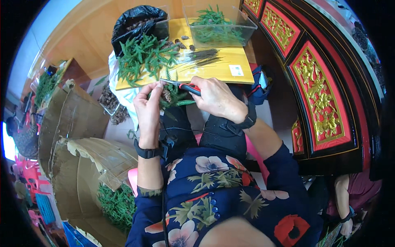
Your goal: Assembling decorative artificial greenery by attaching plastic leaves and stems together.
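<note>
My right hand (217, 98) is closed around the red-and-black handles of a pair of pliers (186, 87). Their metal jaws point left and meet the fingertips of my left hand (148, 103). That hand pinches a green artificial pine sprig (177, 99) over my lap, just off the table's near edge. A brown pine cone (166, 96) sits among its needles. My fingers hide the exact spot where the jaws touch. Beyond my left hand, loose green sprigs (142, 57) lie heaped on the yellow table (230, 74). Thin dark wires (201, 57) are spread beside them.
Behind the heap stands a black bag (123, 24) of pine cones. A clear plastic bin (247, 31) holds more greenery. Cardboard boxes (78, 173) flank my left side. At right rises a carved red-and-gold panel (319, 94); another person's hand (346, 227) shows at lower right.
</note>
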`<action>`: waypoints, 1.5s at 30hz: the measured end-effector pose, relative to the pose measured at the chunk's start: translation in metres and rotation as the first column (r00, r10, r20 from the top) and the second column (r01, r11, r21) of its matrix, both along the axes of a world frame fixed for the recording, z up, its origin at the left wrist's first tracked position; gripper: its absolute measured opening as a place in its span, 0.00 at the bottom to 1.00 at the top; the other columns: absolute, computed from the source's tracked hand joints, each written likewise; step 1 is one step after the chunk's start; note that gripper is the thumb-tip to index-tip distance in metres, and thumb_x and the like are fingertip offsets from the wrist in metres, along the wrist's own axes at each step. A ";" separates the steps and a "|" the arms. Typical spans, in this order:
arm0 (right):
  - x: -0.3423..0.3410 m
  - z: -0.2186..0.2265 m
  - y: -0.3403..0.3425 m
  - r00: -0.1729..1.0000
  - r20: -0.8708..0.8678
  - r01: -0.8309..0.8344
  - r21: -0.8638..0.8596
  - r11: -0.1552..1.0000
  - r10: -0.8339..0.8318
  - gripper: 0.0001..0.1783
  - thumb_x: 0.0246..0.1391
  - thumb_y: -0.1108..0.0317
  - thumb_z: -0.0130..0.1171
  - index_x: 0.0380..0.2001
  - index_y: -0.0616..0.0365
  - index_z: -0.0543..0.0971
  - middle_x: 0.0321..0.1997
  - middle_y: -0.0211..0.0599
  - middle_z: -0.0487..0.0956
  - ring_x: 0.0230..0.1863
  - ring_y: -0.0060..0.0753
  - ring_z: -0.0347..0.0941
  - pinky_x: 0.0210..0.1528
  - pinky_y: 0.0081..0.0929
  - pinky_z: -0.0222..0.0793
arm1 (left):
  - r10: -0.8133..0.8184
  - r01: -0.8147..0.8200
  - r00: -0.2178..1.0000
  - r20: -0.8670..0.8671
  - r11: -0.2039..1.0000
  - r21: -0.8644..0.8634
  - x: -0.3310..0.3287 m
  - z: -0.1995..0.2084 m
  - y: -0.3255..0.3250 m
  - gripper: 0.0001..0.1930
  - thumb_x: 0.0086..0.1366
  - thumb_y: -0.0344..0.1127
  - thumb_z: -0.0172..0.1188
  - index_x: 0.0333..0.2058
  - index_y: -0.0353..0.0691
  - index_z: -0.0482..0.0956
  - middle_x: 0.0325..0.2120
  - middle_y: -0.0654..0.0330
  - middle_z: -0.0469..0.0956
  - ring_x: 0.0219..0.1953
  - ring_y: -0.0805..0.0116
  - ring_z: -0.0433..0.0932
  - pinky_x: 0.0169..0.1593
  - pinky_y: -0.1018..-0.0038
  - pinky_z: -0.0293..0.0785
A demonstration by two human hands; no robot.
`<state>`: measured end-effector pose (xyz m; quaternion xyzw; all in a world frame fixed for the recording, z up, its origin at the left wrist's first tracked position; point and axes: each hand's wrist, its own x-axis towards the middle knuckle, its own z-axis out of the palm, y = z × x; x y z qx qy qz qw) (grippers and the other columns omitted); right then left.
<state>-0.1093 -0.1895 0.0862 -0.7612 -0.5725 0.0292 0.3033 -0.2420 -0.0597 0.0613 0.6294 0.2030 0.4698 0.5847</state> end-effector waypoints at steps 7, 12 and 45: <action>-0.008 -0.017 0.027 0.857 0.480 0.158 0.100 0.982 -0.187 0.09 0.40 0.70 0.55 0.28 0.61 0.70 0.24 0.47 0.72 0.26 0.49 0.73 0.29 0.40 0.70 | -0.212 0.229 0.971 0.108 0.708 -0.668 0.002 -0.011 0.018 0.08 0.59 0.31 0.52 0.34 0.35 0.78 0.24 0.66 0.75 0.25 0.79 0.69 0.26 0.82 0.65; -0.010 -0.014 0.047 0.580 0.787 0.128 0.166 0.978 -0.210 0.08 0.40 0.69 0.54 0.27 0.58 0.70 0.23 0.40 0.69 0.26 0.42 0.72 0.30 0.38 0.70 | -0.224 0.204 0.974 0.034 0.803 -0.560 0.004 -0.023 0.028 0.08 0.60 0.31 0.50 0.35 0.36 0.76 0.22 0.68 0.74 0.22 0.79 0.68 0.23 0.82 0.63; 0.019 0.033 0.033 0.945 -0.212 -0.311 -0.339 0.888 0.250 0.14 0.38 0.72 0.48 0.33 0.63 0.72 0.31 0.46 0.74 0.37 0.45 0.71 0.41 0.33 0.66 | -0.068 0.068 0.998 0.001 0.998 -0.004 0.003 -0.022 0.020 0.06 0.63 0.33 0.52 0.32 0.36 0.72 0.20 0.68 0.69 0.22 0.82 0.67 0.26 0.83 0.63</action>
